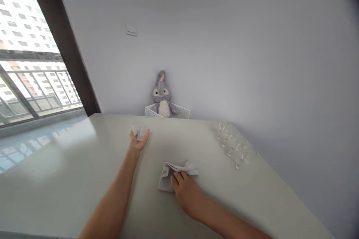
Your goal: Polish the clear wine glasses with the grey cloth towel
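Observation:
My left hand (138,142) is stretched out over the far part of the table, palm turned up, with thumb and fingers spread apart. Between them stands a small clear stemmed glass (137,127); whether the palm touches its stem I cannot tell. Nearer to me, my right hand (186,190) has its fingers curled onto a crumpled pale cloth (167,181) that lies on the table. Over to the right, several clear stemmed glasses (230,142) stand close together in rows, their round feet on the tabletop.
The pale, glossy table (84,179) reaches toward a plain wall. Behind its far edge, a grey plush toy (163,99) sits in a white perforated basket (182,112). A wall switch (131,28) is above. A dark-framed window with a railing (42,76) is on the left.

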A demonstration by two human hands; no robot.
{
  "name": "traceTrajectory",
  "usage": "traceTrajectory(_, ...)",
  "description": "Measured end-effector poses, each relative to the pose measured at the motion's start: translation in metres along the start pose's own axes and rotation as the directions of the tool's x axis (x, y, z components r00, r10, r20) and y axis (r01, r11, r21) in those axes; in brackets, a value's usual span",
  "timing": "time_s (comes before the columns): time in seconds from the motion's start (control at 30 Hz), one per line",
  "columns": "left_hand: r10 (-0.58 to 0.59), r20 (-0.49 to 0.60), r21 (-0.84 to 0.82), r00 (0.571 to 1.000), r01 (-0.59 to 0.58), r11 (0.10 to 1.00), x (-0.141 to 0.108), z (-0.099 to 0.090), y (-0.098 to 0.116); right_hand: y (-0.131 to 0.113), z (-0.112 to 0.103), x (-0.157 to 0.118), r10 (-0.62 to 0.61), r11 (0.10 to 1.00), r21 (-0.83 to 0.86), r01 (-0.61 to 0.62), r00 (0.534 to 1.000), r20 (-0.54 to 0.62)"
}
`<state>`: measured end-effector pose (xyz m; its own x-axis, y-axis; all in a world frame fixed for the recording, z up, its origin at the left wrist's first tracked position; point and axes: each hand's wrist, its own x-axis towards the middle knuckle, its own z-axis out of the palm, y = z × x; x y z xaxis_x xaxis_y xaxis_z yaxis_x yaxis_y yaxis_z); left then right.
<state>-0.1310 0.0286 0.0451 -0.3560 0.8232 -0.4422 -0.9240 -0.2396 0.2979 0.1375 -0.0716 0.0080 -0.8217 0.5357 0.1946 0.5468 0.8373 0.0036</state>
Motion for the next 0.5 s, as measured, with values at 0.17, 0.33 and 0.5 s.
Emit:
traceTrajectory(0.17,0.015,-0.030,-0.004,0.999,-0.015,1.000,0.011,0.001,0.004,0.019,0.029,0.022,0.051,0.997,0.061,-0.053,0.998,0.028)
traceTrajectory(0.33,0.034,-0.020,0.070,0.999,-0.033,0.997,0.013,0.011,0.001,0.055,0.013,0.031,0.500,0.647,0.691,-0.323,0.863,-0.065)
traceTrajectory(0.5,0.048,0.177,0.191,0.983,-0.082,0.978,-0.017,0.015,-0.034,0.089,-0.024,0.031,0.874,0.027,0.998,-0.056,0.485,0.003)
